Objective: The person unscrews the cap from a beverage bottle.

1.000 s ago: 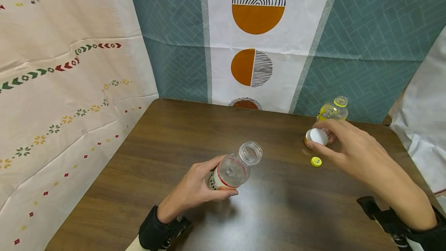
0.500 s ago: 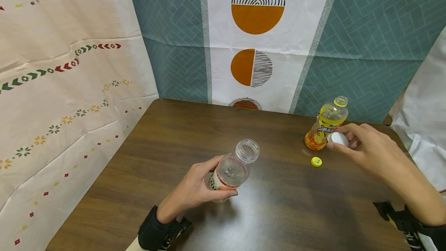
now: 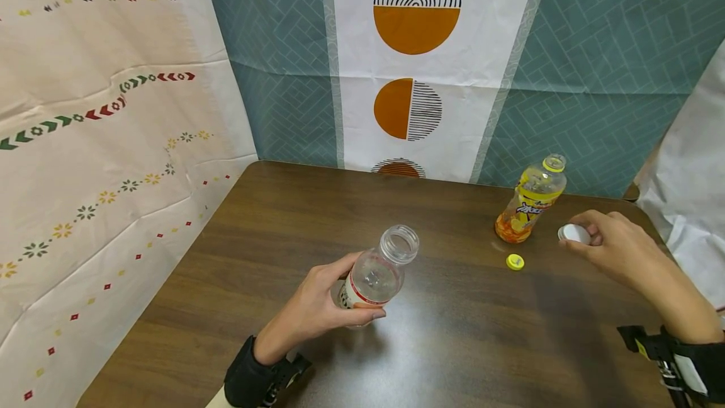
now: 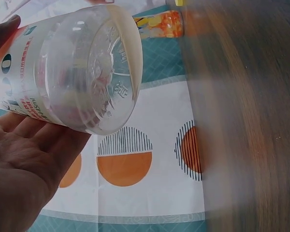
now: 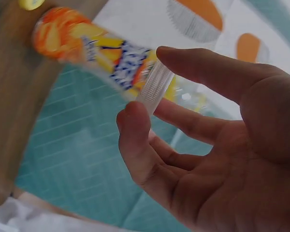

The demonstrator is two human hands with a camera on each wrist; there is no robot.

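My left hand [image 3: 323,307] grips a clear plastic bottle [image 3: 381,277] round its label, thumb on the near side. The bottle's wide mouth has no cap on it and tilts to the right in the head view. Its see-through base [image 4: 111,72] shows off the table in the left wrist view. Over the table's right side, my right hand [image 3: 629,247] pinches a white bottle cap [image 3: 574,234] between thumb and fingers. The cap's ribbed edge shows in the right wrist view. Left of that hand stands an uncapped yellow-labelled bottle [image 3: 532,201] with an orange lower part.
A small yellow cap [image 3: 515,262] lies on the brown wooden table [image 3: 317,206] in front of the yellow-labelled bottle. Behind the table hangs a teal and white cloth [image 3: 283,80]. A cream patterned cloth [image 3: 113,175] hangs on the left, a white one [image 3: 685,206] on the right.
My right hand has moved right with the white cap, from in front of the yellow-labelled bottle, which now shows fully. The left hand's bottle has shifted only slightly.
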